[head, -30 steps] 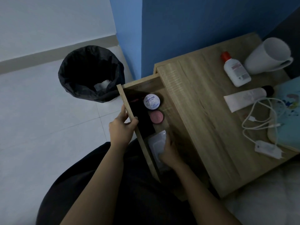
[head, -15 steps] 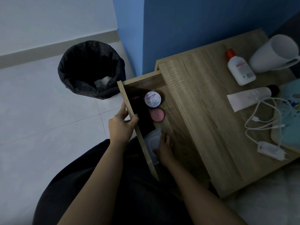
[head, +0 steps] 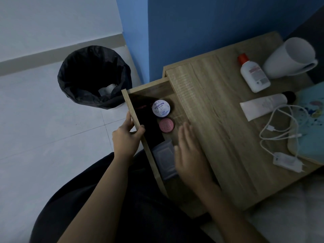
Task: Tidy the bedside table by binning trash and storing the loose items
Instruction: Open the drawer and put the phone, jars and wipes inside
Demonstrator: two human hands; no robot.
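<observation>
Since the earlier frame, my right hand (head: 191,158) had lifted off the clear pack (head: 162,158) and come up out of the drawer (head: 129,106), fingers straight, holding nothing; the pack lay flat at the drawer's near end. My left hand (head: 126,139) gripped the drawer's front panel, I judged to keep it open for more. Right of the drawer waited the bottle (head: 254,74), tube (head: 261,107) and charger (head: 287,161). Darkness swallowed the drawer's front strip, and my right hand hid the pack's edge.

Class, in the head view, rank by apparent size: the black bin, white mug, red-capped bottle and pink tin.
Largest to smallest: black bin, white mug, red-capped bottle, pink tin. As seen only; camera distances differ.
</observation>
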